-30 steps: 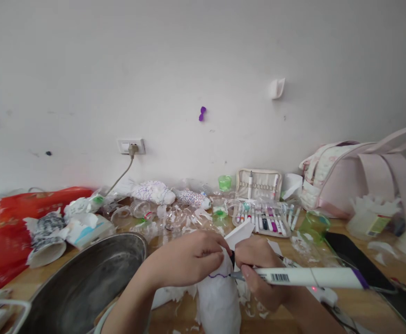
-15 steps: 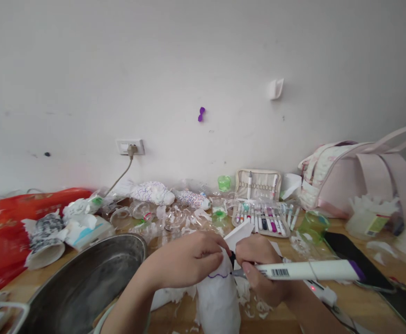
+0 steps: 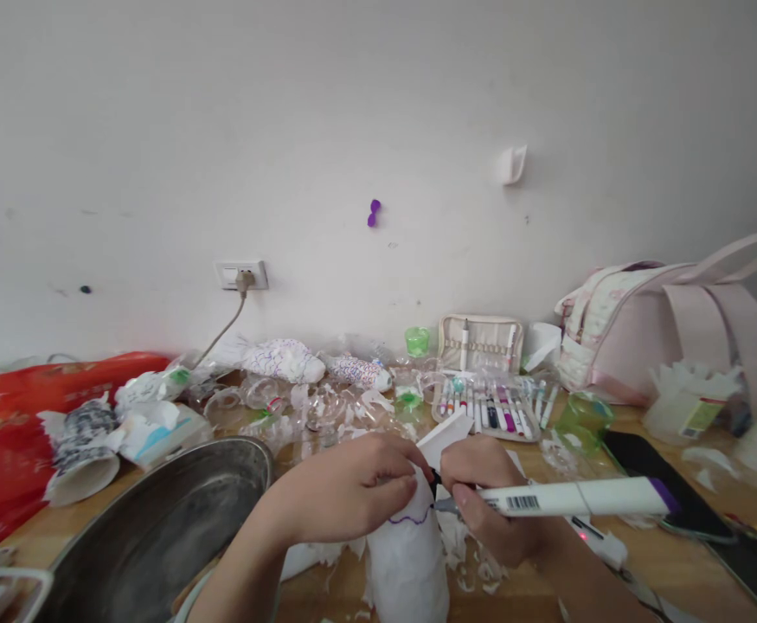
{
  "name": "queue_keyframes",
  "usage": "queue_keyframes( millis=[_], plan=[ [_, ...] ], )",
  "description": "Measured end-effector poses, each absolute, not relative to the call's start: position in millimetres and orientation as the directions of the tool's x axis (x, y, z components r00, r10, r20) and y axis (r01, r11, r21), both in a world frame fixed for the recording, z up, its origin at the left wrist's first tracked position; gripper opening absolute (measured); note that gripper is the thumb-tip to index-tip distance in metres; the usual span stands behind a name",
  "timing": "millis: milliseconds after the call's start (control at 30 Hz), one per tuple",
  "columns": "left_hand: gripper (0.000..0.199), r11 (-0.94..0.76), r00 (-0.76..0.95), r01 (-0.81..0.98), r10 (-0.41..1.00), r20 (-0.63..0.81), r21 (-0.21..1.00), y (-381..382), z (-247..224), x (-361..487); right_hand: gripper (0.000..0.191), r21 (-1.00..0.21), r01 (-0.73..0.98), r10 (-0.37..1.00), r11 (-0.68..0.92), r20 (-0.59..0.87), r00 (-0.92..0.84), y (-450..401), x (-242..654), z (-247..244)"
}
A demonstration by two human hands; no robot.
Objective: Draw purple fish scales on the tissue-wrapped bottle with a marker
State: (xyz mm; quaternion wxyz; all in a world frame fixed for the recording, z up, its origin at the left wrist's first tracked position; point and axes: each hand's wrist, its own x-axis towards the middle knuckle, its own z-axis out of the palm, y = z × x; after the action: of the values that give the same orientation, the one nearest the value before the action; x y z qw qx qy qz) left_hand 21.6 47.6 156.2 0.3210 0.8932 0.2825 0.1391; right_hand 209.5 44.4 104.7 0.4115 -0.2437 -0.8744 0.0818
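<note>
A white paper-covered body [image 3: 409,567] with a rounded shape lies in front of me, and a wavy purple line runs across its upper part. My left hand [image 3: 358,489] rests over its far end, fingers curled around and pressing on it. In my right hand [image 3: 491,502] is a white marker [image 3: 547,499] with a purple end and a barcode, held almost level. Its grey tip points left and meets the right end of the purple line. A white paper fin-like piece [image 3: 446,437] sticks up just beyond both hands.
A metal basin [image 3: 157,528] stands at left beside red bags [image 3: 15,450]. Two patterned paper fish [image 3: 284,359] lie by the wall. Behind my hands are plastic scraps and an open marker case [image 3: 482,407]. A phone [image 3: 657,476] and a pink backpack [image 3: 657,337] are at right.
The marker tip has shifted slightly up and right, and the purple line now reaches further right. My left hand stays nearly in place on the white body.
</note>
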Motion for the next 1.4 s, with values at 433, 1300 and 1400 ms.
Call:
queue_keyframes(
  millis=[433, 1300, 1400],
  plan=[
    [0.028, -0.627, 0.806, 0.436, 0.592, 0.031, 0.646, 47.5, 156.3, 21.3, 0.017, -0.35, 0.348, 0.491, 0.869, 0.696, -0.525, 45.3, 211.1, 103.0],
    [0.028, -0.732, 0.813, 0.464, 0.576, 0.089, 0.499, 47.7, 161.9, 18.0, 0.017, -0.41, 0.279, 0.496, 0.869, 0.718, -0.489, 38.1, 203.7, 102.3],
    [0.028, -0.727, 0.809, 0.462, 0.58, 0.094, 0.509, 49.5, 160.2, 17.3, 0.016, -0.412, 0.258, 0.486, 0.874, 0.728, -0.484, 37.6, 204.2, 103.3]
  ],
)
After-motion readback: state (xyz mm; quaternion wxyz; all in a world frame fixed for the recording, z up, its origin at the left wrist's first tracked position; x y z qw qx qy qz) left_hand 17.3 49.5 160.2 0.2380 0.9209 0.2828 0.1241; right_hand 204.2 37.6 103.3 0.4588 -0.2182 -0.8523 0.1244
